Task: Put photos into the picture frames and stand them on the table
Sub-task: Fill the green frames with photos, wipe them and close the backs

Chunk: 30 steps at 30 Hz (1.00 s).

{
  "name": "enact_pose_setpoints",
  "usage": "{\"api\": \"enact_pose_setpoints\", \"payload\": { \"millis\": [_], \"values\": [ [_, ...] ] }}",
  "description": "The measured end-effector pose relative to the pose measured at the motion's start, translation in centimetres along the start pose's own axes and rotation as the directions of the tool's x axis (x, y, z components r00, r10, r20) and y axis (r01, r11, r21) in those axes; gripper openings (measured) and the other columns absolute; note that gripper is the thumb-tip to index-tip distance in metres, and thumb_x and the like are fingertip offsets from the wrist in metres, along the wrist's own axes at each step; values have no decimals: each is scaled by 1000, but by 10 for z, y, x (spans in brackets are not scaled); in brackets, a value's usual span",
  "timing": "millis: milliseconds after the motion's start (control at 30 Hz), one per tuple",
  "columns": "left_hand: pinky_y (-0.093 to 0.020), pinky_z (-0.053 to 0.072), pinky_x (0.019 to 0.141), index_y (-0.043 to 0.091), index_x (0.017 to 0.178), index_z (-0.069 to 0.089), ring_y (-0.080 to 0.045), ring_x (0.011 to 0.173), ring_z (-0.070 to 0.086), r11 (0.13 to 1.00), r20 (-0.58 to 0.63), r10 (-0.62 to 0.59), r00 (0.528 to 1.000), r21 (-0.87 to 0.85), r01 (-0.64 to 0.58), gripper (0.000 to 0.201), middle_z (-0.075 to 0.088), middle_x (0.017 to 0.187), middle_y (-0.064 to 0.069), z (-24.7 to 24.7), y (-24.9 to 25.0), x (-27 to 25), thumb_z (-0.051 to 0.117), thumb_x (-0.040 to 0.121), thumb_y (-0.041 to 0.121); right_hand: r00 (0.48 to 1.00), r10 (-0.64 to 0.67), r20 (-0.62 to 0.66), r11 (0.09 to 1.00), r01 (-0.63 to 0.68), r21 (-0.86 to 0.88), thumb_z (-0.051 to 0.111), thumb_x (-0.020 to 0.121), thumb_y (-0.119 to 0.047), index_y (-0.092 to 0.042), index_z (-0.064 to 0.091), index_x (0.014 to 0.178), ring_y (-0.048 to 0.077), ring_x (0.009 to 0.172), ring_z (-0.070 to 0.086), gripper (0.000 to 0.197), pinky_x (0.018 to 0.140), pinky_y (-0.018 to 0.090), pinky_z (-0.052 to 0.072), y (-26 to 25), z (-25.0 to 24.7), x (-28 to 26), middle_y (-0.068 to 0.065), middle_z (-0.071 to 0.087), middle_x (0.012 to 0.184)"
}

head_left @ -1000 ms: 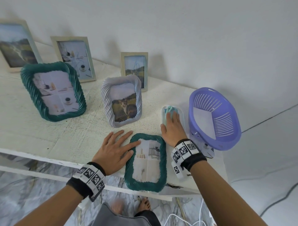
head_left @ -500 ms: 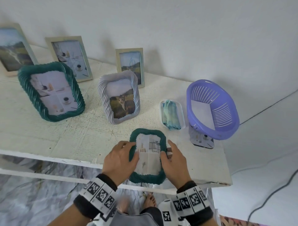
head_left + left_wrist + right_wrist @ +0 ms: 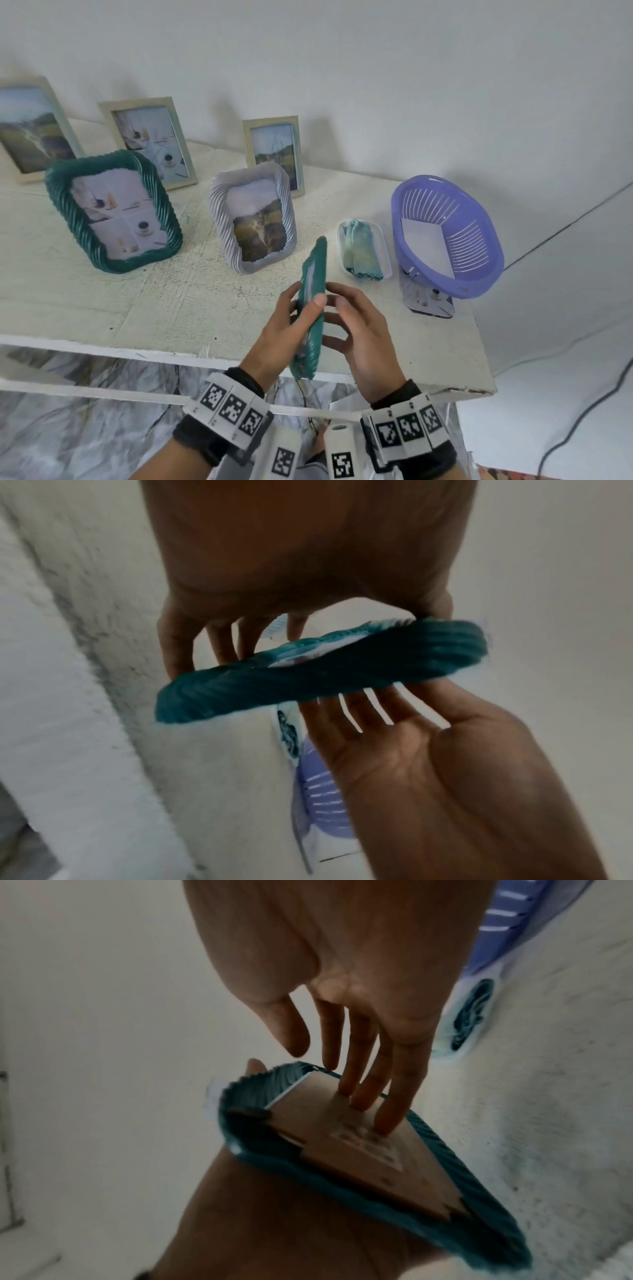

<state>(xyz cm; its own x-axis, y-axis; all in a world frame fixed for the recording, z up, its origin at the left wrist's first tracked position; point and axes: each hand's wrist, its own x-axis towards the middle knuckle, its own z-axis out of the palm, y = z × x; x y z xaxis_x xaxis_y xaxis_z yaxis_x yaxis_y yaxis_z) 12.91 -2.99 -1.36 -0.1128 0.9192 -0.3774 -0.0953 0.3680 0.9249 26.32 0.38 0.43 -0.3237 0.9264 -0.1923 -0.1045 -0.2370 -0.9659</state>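
Home, framed photos (image 3: 113, 212), white table (image 3: 102, 301)

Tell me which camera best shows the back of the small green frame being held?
The right wrist view: the green frame's brown cardboard back faces it, right hand fingers resting there. The head view shows the frame edge-on; the left wrist view shows only its rim and a sliver of photo.
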Motion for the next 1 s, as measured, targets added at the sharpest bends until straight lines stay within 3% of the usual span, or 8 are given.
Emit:
{"api": "enact_pose_setpoints", "payload": {
  "millis": [167,300,433,567,667,733,833,1000],
  "values": [
    [-50,45,105,40,142,41,-13,119,61,978,61,47,997,-205,-33,99,64,129,7,0,20,2,70,57,83,982,-186,42,943,190,-273,64,93,-19,-22,61,116,22,97,68,24,81,45,58,-3,6,0,1,68,107],
    [-36,47,104,38,143,41,-3,114,62,978,28,85,996,-193,-78,97,59,134,6,-1,32,2,71,57,72,972,-217,92,862,235,-449,68,88,-34,-27,63,111,16,83,66,25,72,37,58,-14,-3,1,-4,66,95],
    [-25,48,94,41,143,39,-2,115,59,986,3,82,997,-146,-80,96,57,136,4,-4,38,4,74,58,68,889,-436,140,527,378,-761,68,87,-25,-25,69,104,10,66,53,17,60,25,44,-32,-27,6,-9,55,76],
    [-16,45,75,43,146,33,6,110,54,993,0,88,996,-76,-87,101,49,138,9,4,42,5,80,59,65,900,-429,81,246,203,-948,62,91,-27,-27,71,108,15,61,59,19,57,30,46,-44,-36,7,-8,64,68],
    [-7,49,70,44,142,33,18,98,57,988,-36,150,988,-30,-152,96,49,125,20,18,45,4,83,62,61,956,-291,-30,637,171,-752,54,97,-24,-20,69,112,18,56,67,22,60,36,55,-49,-35,4,1,71,70],
    [-10,47,90,44,141,32,19,111,50,971,-79,229,970,89,-222,101,47,128,24,26,42,4,82,56,66,991,-40,-126,932,-8,-363,49,100,-31,-14,69,107,23,64,71,27,62,40,59,-58,-33,2,6,74,77],
    [-37,37,111,44,150,20,-6,137,37,916,-132,333,934,278,-288,119,37,148,14,32,33,3,77,52,80,978,192,-80,981,-190,33,43,98,-48,-10,69,108,26,83,72,46,76,45,58,-62,-40,2,11,74,92],
    [-25,50,84,43,142,37,-2,105,63,979,-230,202,952,6,-206,70,60,126,11,24,47,-9,58,78,65,987,162,15,976,-163,146,46,91,-65,-24,65,124,37,119,57,56,106,58,38,-57,-54,16,18,62,125]
  ]
}}
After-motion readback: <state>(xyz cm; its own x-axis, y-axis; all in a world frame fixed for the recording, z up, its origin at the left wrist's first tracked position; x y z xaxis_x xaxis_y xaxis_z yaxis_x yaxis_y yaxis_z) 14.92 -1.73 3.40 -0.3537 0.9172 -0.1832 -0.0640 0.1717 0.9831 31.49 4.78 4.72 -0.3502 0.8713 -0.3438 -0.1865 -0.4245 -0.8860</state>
